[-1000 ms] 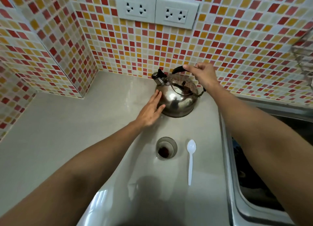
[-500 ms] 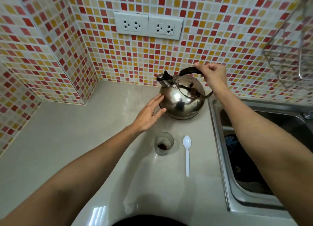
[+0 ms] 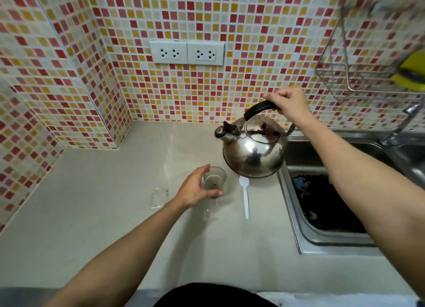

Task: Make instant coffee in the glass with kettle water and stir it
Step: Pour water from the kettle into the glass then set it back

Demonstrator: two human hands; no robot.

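Note:
A steel kettle (image 3: 254, 153) with a black handle is raised off the grey counter (image 3: 96, 210), its spout pointing left. My right hand (image 3: 288, 103) is closed on the handle from above. A small clear glass (image 3: 214, 180) with dark coffee powder at its bottom stands just left of and below the kettle. My left hand (image 3: 195, 188) wraps around the glass from the left, thumb at the front. A white plastic spoon (image 3: 245, 195) lies on the counter right of the glass, its bowl partly under the kettle's base.
A steel sink (image 3: 308, 233) with dark contents lies at the right, a tap (image 3: 400, 127) behind it. A wire rack (image 3: 345, 76) with a yellow sponge hangs on the tiled wall. Two white sockets (image 3: 186, 53) sit above the counter. A small clear wrapper (image 3: 159, 197) lies left of the glass.
My left hand left the kettle's side and took hold of the glass. My right hand lifted the kettle by its handle, over the spoon's bowl.

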